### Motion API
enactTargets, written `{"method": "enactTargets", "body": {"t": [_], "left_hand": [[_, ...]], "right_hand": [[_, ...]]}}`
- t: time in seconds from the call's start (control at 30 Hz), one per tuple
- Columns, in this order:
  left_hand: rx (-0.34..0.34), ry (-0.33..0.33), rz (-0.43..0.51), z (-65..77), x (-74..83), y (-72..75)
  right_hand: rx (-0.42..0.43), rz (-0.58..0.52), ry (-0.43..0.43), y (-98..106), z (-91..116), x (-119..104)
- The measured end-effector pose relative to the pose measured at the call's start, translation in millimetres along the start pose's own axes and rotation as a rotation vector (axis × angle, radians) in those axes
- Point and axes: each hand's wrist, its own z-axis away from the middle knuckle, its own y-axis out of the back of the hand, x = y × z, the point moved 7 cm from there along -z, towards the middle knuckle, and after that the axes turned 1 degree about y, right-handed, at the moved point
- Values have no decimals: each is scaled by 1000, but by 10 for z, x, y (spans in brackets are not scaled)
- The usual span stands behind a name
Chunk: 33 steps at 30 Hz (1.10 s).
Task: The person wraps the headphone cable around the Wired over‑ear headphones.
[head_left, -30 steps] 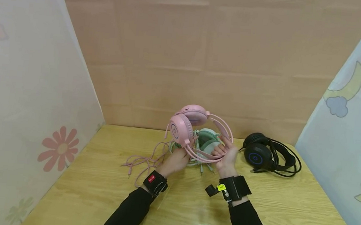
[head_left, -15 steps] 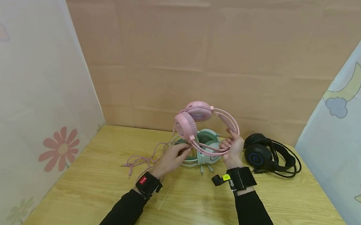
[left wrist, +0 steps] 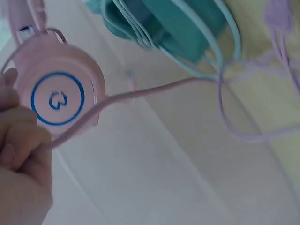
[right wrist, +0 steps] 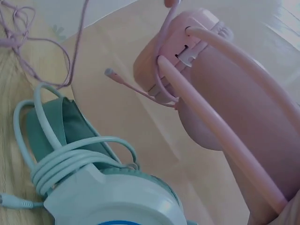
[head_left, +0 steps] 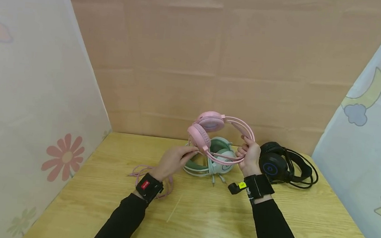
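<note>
Pink headphones [head_left: 200,136] are held up above the table, ear cups to the left and headband to the right. My right hand [head_left: 251,155] grips their headband. At the near ear cup, my left hand [head_left: 172,161] pinches the pink cable [left wrist: 154,89] between thumb and fingers. From those fingers the cable runs down to a loose heap on the table, partly hidden behind the left wrist. In the right wrist view, a thin pink stalk with a grey tip [right wrist: 124,83] sticks out from an ear cup. Mint-green headphones [head_left: 224,166] lie behind and below the pink pair, cord wrapped round them.
Black headphones [head_left: 273,166] with a bundled cord lie to the right, close beside the right hand. A thin pale strip [head_left: 174,208] is on the wooden table [head_left: 99,202]. A brown paper backdrop [head_left: 168,63] rises behind the table, with printed panels at both sides.
The pink headphones and right hand have shifted right. The left hand has drawn left from the near ear cup, pulling the cable out, and part of the cable heap has lifted or moved.
</note>
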Motion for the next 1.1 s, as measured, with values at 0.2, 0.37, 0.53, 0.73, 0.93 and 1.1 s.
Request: {"method": "enactTargets", "body": {"t": [0.2, 0.37, 0.53, 0.73, 0.93, 1.1], "left_hand": [[152, -154, -258, -63, 38, 134], [111, -219, -283, -145, 55, 222], [62, -285, -337, -187, 105, 262], [111, -397, -528, -222, 280, 305], [75, -530, -575, -293, 518, 278], [115, -545, -615, -376, 511, 288]], "right_hand": [[-33, 62, -8, -4, 16, -6], [-111, 69, -55, -9, 5, -22], [-170, 100, -118, -13, -30, -19], [-190, 139, -210, -14, -14, 30], [-200, 178, -244, -64, 0, 48], [-226, 203, -281, -96, -1, 74]]}}
